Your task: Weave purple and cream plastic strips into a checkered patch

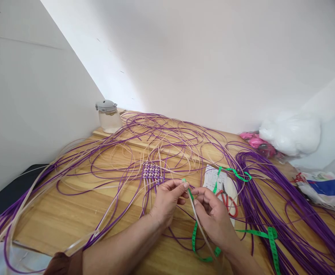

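Observation:
My left hand [169, 200] is closed, its thumb and forefinger pinching the end of a green tape measure [194, 237] together with a cream plastic strand [202, 231]. Just to its right, my right hand [213, 214] is also closed, pinching the same tape and strand a little lower down. From there the tape hangs and curls onto the table, while the strand runs down past my right wrist. Behind my left hand lies a small woven piece [152, 170] in purple and cream, with long strands spreading from its sides.
Red-handled scissors [227, 202] rest on a paper sheet [211, 176] at right. A thick bundle of purple strands [259, 191] lies farther right. A lidded jar [108, 118] stands at the back left, and a white plastic bag [293, 133] at the back right. Loose strands cover much of the wooden table [99, 214].

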{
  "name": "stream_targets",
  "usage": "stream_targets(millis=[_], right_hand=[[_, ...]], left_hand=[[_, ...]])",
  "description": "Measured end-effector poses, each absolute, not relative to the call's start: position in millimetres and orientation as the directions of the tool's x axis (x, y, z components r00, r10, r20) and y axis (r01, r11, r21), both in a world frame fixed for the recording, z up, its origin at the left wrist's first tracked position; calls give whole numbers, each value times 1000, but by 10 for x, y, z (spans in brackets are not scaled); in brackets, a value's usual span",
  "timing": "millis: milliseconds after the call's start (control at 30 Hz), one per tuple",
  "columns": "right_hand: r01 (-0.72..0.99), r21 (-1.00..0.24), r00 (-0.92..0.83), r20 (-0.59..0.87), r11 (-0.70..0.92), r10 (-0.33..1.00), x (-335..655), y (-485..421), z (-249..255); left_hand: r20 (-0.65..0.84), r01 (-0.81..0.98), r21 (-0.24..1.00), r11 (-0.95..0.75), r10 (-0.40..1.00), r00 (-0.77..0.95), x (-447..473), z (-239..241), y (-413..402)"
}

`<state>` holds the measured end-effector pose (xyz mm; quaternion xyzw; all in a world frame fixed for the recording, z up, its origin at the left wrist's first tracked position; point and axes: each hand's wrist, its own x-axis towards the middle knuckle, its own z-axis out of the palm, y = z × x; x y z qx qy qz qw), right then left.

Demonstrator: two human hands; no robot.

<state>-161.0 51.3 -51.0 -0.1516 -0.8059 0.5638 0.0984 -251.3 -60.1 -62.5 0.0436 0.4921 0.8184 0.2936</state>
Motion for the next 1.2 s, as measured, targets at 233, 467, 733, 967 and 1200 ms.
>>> stream_targets(millis=[233,467,733,967,1200], right_hand=[[126,-934,-924,12,335,382,-1611,509,-496],[124,-928,-921,24,350,390,-1608,529,-516],[140,-948,-932,-29,286,361,-1605,536,-494],[191,-953,-961,-133,235,242,-1551,586,-359],[156,-969,-948,-94,189,303,-1431,581,-332]], left_hand=[[-240,-465,814,-349,527,-815,-2512,-628,-592],[-253,-479,801,-359,522,-814,-2513,-612,-583],[-235,-453,819,-351,515,-825,-2515,-617,-598],[-197,-420,815,-399,491,-849,-2571,-565,-654],[-196,-472,762,-442,537,-820,-2676,-507,-696]])
